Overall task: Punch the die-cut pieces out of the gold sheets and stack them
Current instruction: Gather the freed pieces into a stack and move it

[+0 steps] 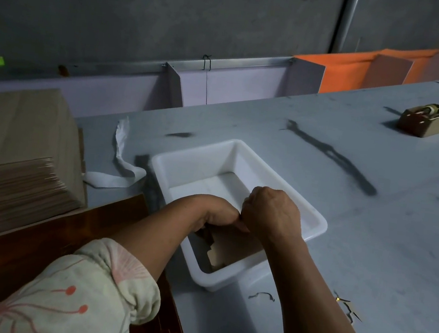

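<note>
Leftmost, a tall stack of sheets (11,186) sits on the worktop (321,178), edges fanned toward the viewer, tan in the dim light. Beside it a crumpled white paper strip (120,160) lies just off the far-left corner of a white plastic tub (242,149).

A floral sleeve (89,288), pushed up above the elbow, leads to the left hand (218,215). It reaches into the near part of the tub. Fingers curled downward, gripping the left upper part of a bundle of die-cut pieces (233,247).

Right hand (273,213) sits directly against the left one, thumbs meeting. Knuckles up, fingers curled tight. One fingertip shows pressed on the bundle's top edge; the rest are hidden under the hand. So both hands are together, clamped on the same bundle.

The bundle is inside the tub at its near end, resting on the tub floor. Broad brown face tilted up toward the viewer. Long axis runs left to right, roughly parallel with the tub's near-right wall. Its left edge shows a stepped cut outline.

Further right, thin scraps (347,307) lie on the worktop near the right forearm. Far right, well apart, a small open cardboard box (429,119); contents unclear.
</note>
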The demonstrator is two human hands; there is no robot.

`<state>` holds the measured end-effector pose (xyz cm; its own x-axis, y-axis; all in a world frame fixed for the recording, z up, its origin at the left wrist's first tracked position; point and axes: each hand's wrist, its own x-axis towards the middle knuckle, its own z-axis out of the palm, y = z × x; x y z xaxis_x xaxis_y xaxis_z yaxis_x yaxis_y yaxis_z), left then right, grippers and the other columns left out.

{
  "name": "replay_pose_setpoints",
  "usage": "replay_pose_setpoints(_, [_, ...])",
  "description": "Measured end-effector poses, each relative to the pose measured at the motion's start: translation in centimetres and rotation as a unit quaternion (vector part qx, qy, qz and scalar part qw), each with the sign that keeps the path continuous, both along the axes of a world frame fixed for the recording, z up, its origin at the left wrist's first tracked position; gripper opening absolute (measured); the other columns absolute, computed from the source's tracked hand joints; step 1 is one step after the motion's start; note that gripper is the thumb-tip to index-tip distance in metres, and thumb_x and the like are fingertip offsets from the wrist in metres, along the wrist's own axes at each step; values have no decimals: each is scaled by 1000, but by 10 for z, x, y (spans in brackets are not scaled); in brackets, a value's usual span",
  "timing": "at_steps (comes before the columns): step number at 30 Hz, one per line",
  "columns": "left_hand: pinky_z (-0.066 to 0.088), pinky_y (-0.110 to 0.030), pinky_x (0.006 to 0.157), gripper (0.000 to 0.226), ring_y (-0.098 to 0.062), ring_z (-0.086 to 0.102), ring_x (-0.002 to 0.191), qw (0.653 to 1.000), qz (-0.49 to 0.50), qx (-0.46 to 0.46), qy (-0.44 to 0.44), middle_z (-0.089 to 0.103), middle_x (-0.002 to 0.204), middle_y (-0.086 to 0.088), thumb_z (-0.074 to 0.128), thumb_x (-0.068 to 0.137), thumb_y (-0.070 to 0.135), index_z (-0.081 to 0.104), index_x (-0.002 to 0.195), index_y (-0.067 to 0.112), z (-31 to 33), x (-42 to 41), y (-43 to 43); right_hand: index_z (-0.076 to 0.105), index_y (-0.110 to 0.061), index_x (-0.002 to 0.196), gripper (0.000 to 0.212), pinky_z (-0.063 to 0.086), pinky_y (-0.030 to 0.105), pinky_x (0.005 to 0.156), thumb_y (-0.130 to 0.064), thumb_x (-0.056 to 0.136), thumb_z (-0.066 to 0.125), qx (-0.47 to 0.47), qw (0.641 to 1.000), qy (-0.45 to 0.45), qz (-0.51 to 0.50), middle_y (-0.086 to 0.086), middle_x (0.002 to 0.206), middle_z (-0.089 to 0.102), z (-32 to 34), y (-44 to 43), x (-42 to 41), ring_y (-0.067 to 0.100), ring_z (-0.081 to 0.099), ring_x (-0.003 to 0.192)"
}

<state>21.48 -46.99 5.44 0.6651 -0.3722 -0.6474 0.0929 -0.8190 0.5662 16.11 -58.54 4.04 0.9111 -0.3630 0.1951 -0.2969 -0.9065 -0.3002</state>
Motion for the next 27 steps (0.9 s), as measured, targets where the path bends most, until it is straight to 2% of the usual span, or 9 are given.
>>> replay_pose_setpoints(5, [55, -31, 80, 25, -19, 64, 90, 1000, -17, 15, -1, 68, 99, -4, 67, 88, 40, 66, 97, 16, 0, -1, 1, 64, -15, 92, 16, 41, 29, 66, -24, 85, 53, 8, 996, 83, 11, 1, 73, 52, -2, -1, 5, 24, 55, 78])
replay_pose_setpoints(9, [55, -32, 82, 33, -22, 61, 102, 1000, -5, -1, 15, 67, 113, -7, 69, 88, 37, 65, 111, 14, 3, -1, 7, 53, -20, 84, 10, 40, 30, 67, -29, 85, 54, 31, 992, 122, 4, 0, 74, 48, -5, -4, 7, 23, 53, 77])
replay_pose_setpoints(13, [51, -47, 97, 35, -26, 61, 97, 999, -17, 22, 28, 60, 123, -10, 67, 89, 39, 62, 113, 14, 12, -2, 9, 49, -20, 83, 15, 39, 31, 71, -34, 90, 52, 75, 979, 188, 11, -1, 80, 50, -5, -8, 15, 25, 54, 85])
replay_pose_setpoints(15, [54, -47, 87, 33, -25, 59, 86, 998, -27, 44, 37, 55, 115, -8, 66, 90, 41, 57, 109, 16, 14, -3, 8, 50, -20, 85, 20, 39, 29, 69, -36, 95, 47, 63, 975, 209, 34, 0, 87, 55, -8, -9, 16, 24, 55, 91])
replay_pose_setpoints(17, [57, -43, 72, 41, -25, 57, 81, 997, -23, 63, 37, 49, 111, -8, 66, 91, 43, 51, 116, 15, 14, -5, 5, 55, -17, 90, 25, 37, 20, 58, -36, 100, 43, 67, 972, 218, 54, 5, 98, 62, -8, -10, 18, 24, 57, 97])
replay_pose_setpoints(18, [58, -42, 69, 44, -25, 57, 80, 996, -20, 77, 33, 50, 108, -9, 64, 91, 45, 49, 119, 14, 15, -7, 3, 59, -15, 100, 27, 38, 18, 58, -36, 101, 42, 71, 970, 224, 59, 7, 103, 62, -8, -11, 19, 25, 58, 103])
replay_pose_setpoints(20, [60, -42, 70, 54, -27, 61, 84, 994, -24, 105, 11, 54, 109, -13, 60, 92, 51, 47, 126, 11, 14, -9, 1, 58, -15, 119, 35, 39, 26, 74, -40, 100, 42, 68, 968, 234, 57, 9, 101, 58, -7, -14, 23, 27, 55, 103])
replay_pose_setpoints(23, [62, -42, 67, 60, -33, 62, 85, 993, -18, 111, 23, 52, 110, -17, 58, 90, 57, 47, 127, 11, 14, -13, 2, 55, -15, 101, 36, 37, 31, 76, -47, 100, 39, 79, 974, 213, 17, 1, 76, 41, -12, -18, 27, 23, 47, 87])
replay_pose_setpoints(27, [58, -38, 46, 53, -35, 58, 85, 994, 18, 63, 87, 51, 117, -20, 63, 90, 52, 46, 119, 11, 11, -24, 3, 50, -16, 89, 35, 37, 31, 75, -47, 100, 39, 73, 976, 203, 7, 0, 72, 41, -16, -17, 26, 22, 47, 82])
